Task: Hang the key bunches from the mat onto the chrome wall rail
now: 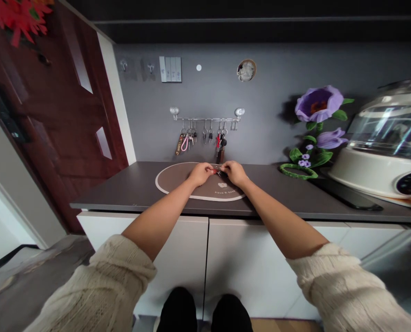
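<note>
Over the brown oval mat [178, 177], both my hands meet close together. My left hand [201, 174] is closed in a pinch at a small red piece of a key ring with keys [218, 171]. From the other side my right hand [235, 173] pinches the same small metal bunch. Fingers cover much of it, so its exact parts are hard to make out. Behind them on the wall, a rail of hooks [207, 119] carries several hanging key bunches, among them a pink loop [184, 143] and a brown tag [179, 144].
The mat lies on a dark countertop [132, 184] above white cabinet doors [178, 249]. A purple artificial flower [319, 105] and a white appliance with a clear top [374, 166] stand to the right. A dark red door [63, 92] is at the left.
</note>
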Demonstrator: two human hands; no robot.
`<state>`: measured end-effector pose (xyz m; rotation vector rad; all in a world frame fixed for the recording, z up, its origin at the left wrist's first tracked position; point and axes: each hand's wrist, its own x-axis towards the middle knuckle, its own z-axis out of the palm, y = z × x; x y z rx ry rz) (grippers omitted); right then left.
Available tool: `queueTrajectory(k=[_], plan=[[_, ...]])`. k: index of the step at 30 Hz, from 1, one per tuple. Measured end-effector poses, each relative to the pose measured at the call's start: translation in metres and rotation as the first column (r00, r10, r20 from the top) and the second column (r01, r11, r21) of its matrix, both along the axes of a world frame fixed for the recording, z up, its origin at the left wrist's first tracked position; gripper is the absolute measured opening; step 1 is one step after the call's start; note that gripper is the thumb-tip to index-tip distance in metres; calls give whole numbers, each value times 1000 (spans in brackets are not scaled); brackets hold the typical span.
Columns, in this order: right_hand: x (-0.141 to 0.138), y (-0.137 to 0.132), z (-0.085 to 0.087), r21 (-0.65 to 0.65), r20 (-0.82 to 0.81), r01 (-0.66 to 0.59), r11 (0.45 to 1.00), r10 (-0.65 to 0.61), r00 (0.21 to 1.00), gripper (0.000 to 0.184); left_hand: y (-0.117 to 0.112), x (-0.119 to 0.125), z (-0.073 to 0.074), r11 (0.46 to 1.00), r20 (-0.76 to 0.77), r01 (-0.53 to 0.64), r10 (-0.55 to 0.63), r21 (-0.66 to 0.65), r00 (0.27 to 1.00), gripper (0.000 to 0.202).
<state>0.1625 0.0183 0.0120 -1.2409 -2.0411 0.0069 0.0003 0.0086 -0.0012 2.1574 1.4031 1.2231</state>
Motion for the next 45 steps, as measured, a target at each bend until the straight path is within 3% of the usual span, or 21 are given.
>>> queueTrajectory(k=[12,19,28,38,45], plan=[[-1,-5,3,-89,-355,-111,990,73,932,15,-5,1,4,999,46,18,-20,44,999,15],[-2,-5,5,-120,-585,-270,955,152,797,33,-5,2,4,994,35,52,-55,96,998,17],[0,-7,9,-65,-734,-339,938,186,654,40,-6,4,4,987,-48,17,-9,160,999,19],[5,0,10,-7,-818,-292,956,163,551,44,-4,7,1,989,-11,28,-27,143,1000,20],[12,11,21,29,-831,-226,974,149,536,40,-1,8,-1,990,27,55,-59,128,998,20]])
